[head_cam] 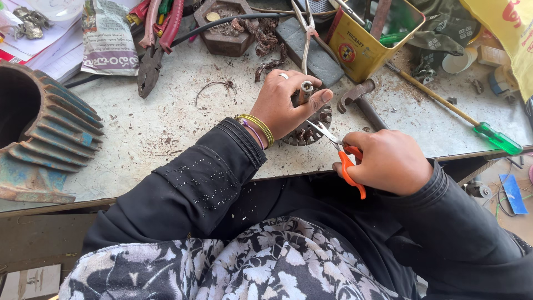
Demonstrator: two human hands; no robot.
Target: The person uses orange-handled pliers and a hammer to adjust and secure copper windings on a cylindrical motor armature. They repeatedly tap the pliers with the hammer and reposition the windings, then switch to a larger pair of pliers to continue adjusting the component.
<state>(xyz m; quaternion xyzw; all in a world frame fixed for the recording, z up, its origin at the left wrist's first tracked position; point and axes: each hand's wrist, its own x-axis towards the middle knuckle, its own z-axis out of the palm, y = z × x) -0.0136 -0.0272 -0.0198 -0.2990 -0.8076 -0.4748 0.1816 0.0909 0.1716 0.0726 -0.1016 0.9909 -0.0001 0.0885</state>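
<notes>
Gripping rotor (308, 129): left hand (286, 105) | right hand (386, 161) clasps scissors (340, 150) | cluttered grimy workbench (166, 122)

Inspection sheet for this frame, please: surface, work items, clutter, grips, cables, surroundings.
Surface: worn pale bench top, stained, with debris.
Work items: round toothed motor core; orange-handled scissors, blades at the core.
Clutter: pliers, yellow tin, green-handled screwdriver, hammer, finned motor housing.
Grips: left hand holds the core; right hand holds the scissors.
Cables: black cable along the back.
Surroundings: floor with scraps at right; no other people seen.
</notes>
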